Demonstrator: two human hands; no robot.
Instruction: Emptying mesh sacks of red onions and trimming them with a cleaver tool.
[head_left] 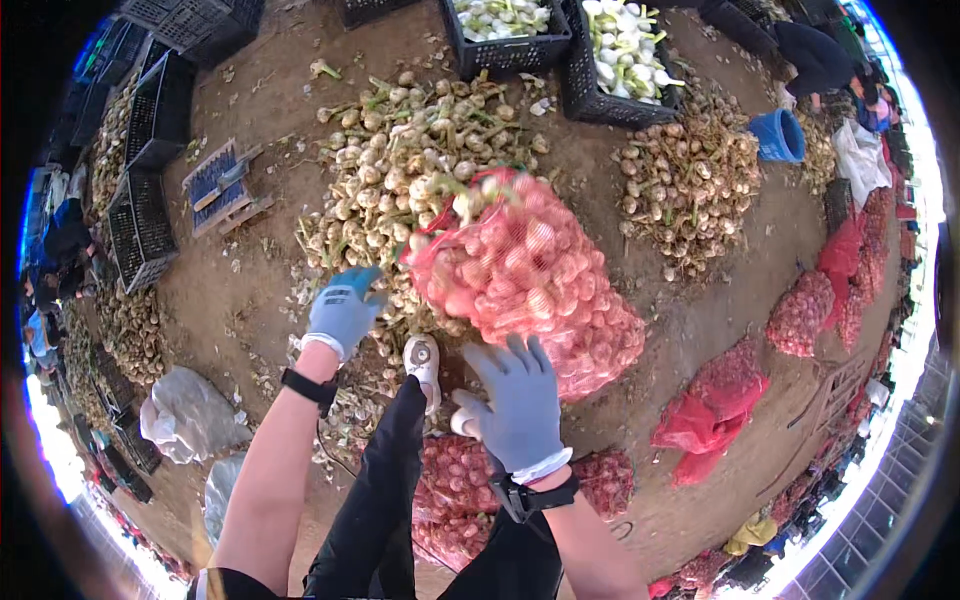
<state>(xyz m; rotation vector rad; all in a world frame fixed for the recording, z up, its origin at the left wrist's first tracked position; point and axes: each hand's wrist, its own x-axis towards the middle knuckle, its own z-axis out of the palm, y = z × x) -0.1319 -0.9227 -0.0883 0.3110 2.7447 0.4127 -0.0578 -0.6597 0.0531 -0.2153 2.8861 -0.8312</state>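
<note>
A large red mesh sack (520,270) full of garlic bulbs lies tilted in front of me. Its mouth end, somewhat blurred, rests toward a heap of loose garlic (410,150) with stems. My left hand (343,308), in a grey-blue glove, hovers at the heap's near edge, left of the sack, fingers apart and holding nothing. Near the sack's lower side is my right hand (515,405), gloved too, with its fingers spread and nothing in them. Whether its fingertips touch the mesh, I cannot tell.
Black crates (515,52) of trimmed white garlic stand at the far side. Another garlic heap (690,175) and a blue bucket (778,136) are at right. A wooden-framed tray (222,187) with a tool lies left. More filled sacks (455,490) surround my legs.
</note>
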